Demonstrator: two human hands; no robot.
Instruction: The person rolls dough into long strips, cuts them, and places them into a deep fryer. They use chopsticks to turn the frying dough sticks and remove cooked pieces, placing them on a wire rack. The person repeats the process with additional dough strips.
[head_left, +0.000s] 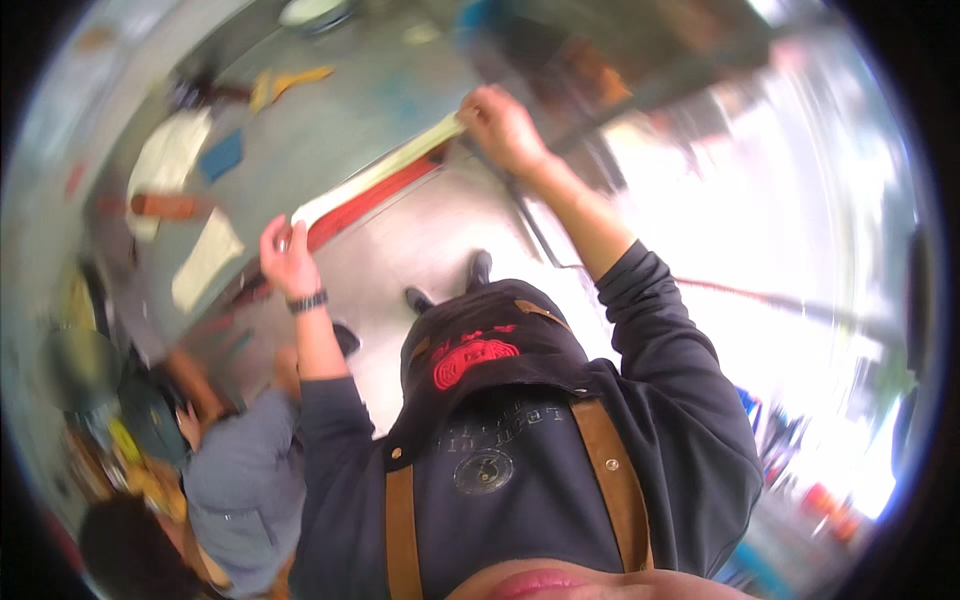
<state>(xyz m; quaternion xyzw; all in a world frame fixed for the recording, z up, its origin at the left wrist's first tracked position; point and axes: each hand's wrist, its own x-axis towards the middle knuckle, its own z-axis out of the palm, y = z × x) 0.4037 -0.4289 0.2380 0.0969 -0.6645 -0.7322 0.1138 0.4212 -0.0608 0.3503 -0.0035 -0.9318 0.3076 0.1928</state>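
A long pale strip (382, 169), perhaps tape or fabric, stretches between my two hands along the front edge of a grey worktable. My right hand (504, 131) has its fingers closed on the strip's far end. At the other end is my left hand (290, 259), its raised thumb and fingertips pinching the strip; a dark watch (307, 301) circles that wrist. Just below the strip runs the red front edge (375, 197) of the table. Blur hides the strip's exact material and whether it touches the tabletop.
Pale sheet pieces (208, 259), a blue piece (222, 156), an orange-brown cylinder (163, 205) and a yellow object (289, 84) lie on the worktable (322, 142). A person in a grey shirt (244, 487) is close on my left. A dark metal frame (536, 225) stands at right.
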